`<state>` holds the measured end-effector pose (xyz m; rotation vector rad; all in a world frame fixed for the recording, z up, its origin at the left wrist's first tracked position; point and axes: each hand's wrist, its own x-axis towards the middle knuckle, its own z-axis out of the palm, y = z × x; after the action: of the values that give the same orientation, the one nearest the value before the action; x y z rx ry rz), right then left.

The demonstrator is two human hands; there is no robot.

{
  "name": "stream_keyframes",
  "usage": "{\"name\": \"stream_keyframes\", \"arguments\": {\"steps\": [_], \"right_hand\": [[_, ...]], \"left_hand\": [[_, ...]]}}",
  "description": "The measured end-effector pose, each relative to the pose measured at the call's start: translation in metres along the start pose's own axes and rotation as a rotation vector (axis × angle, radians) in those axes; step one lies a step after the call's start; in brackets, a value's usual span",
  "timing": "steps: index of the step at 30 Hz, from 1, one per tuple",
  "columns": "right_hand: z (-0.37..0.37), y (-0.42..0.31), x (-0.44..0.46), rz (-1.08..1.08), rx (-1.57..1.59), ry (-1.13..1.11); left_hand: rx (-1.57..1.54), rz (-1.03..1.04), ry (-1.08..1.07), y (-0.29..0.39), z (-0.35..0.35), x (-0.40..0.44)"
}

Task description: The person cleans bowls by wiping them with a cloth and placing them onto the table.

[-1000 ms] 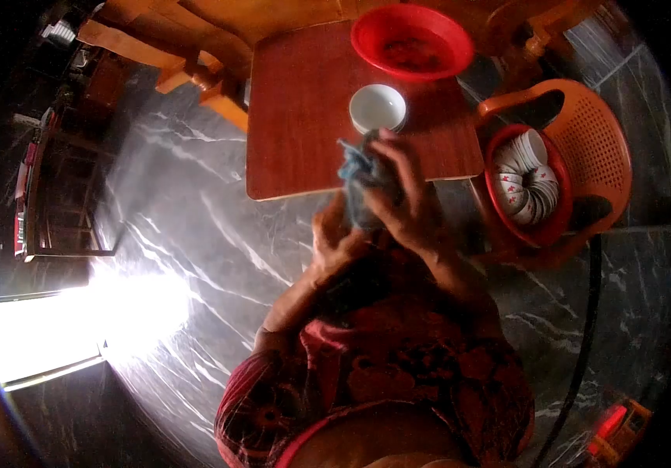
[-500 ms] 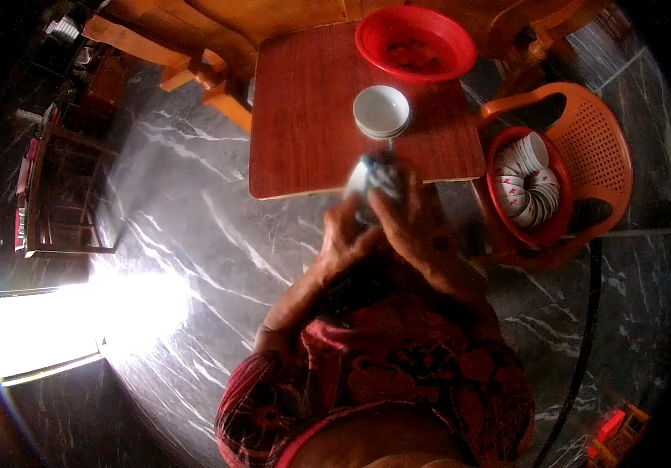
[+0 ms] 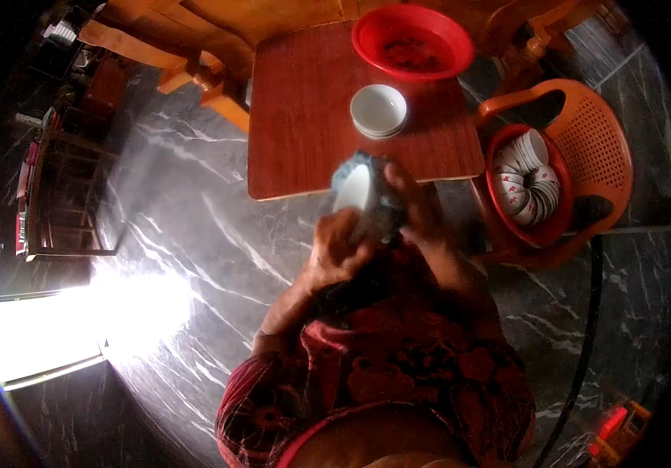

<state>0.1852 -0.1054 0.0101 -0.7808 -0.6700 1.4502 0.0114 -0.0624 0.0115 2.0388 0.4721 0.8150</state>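
Bowl (image 3: pixel 356 189) is between the hands, by the near edge of the desk (image 3: pixel 296 117). The left hand (image 3: pixel 339 248) grips it; the right hand (image 3: pixel 424 214) is at the grey-blue cloth (image 3: pixel 343 170) (too blurred to tell its hold). More white surface shows than a second ago, when cloth covered most of it.

From here I see the red-brown table (image 3: pixel 296 117) carrying a red basin (image 3: pixel 413 47) at its far right corner and stacked white bowls (image 3: pixel 378 109) nearer its right edge than its left.
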Motion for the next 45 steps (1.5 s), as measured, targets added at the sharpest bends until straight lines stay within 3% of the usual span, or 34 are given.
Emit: {"name": "stream_keyframes", "arguments": {"steps": [4, 7, 10, 16, 18, 19, 21, 22, 24, 25, 28, 29, 30, 32, 34, 35, 37, 40, 42, 44, 45], "right_hand": [[-0.019, 0.045, 0.006, -0.222, -0.125, 0.079], [-0.029, 0.057, 0.012, 0.018, 0.404, 0.146], [-0.03, 0.053, 0.006, -0.054, 0.378, 0.001], [-0.007, 0.019, -0.008, -0.274, -0.161, -0.008], [0.016, -0.001, -0.019, -0.027, -0.107, 0.266], [0.021, -0.003, -0.022, -0.027, -0.106, 0.265], [0.029, -0.006, -0.027, -0.192, -0.694, 0.244], [0.031, -0.005, -0.026, -0.194, -0.692, 0.243], [0.032, -0.005, -0.027, -0.431, -0.884, 0.128], [0.03, -0.006, -0.028, -0.433, -0.882, 0.134], [0.019, -0.015, -0.025, -0.24, -0.468, 0.033], [0.001, -0.007, -0.014, -0.55, -0.687, -0.041], [-0.006, 0.001, -0.014, -0.555, -0.685, -0.043], [-0.013, 0.011, -0.014, -0.138, 0.027, -0.075], [-0.012, 0.016, -0.02, 0.08, 0.376, -0.09], [-0.012, 0.019, -0.024, 0.121, 0.435, -0.074], [-0.014, 0.028, -0.026, 0.091, 0.396, -0.044], [-0.017, 0.033, -0.03, -0.008, 0.209, 0.023], [-0.019, 0.033, -0.034, -0.065, 0.088, 0.069], [-0.02, 0.033, -0.036, -0.127, -0.032, 0.112], [-0.02, 0.032, -0.036, -0.164, -0.09, 0.133]], "left_hand": [[-0.111, -0.004, 0.119, -0.002, 0.014, -0.007], [-0.043, 0.218, 0.112, -0.013, 0.02, 0.0], [-0.087, 0.064, 0.098, -0.004, 0.016, 0.004], [-0.164, -0.065, 0.055, 0.007, 0.014, 0.004], [-0.188, -0.047, 0.104, 0.008, 0.016, 0.005], [-0.216, -0.071, 0.084, 0.009, 0.014, 0.006], [-0.241, -0.093, 0.066, 0.005, 0.016, 0.006], [-0.139, -0.077, 0.096, -0.004, 0.022, 0.004], [-0.038, -0.059, 0.121, -0.005, 0.026, 0.005], [-0.059, -0.015, 0.109, -0.003, 0.026, 0.003], [-0.034, 0.078, 0.044, 0.003, 0.021, -0.001], [-0.036, 0.03, 0.049, 0.016, 0.02, -0.002], [-0.037, -0.019, 0.053, 0.028, 0.018, -0.003], [-0.005, -0.039, 0.04, 0.037, 0.019, -0.006], [0.191, 0.194, 0.076, 0.038, 0.019, -0.011], [0.192, 0.194, 0.079, 0.042, 0.021, -0.013], [0.048, 0.091, 0.149, 0.048, 0.027, -0.015], [0.121, 0.104, 0.316, 0.026, 0.038, -0.021], [-0.049, 0.075, 0.282, 0.042, 0.04, -0.018], [-0.528, -0.27, 0.191, 0.06, 0.04, -0.015], [-0.53, -0.27, 0.195, 0.059, 0.039, -0.016]]}}
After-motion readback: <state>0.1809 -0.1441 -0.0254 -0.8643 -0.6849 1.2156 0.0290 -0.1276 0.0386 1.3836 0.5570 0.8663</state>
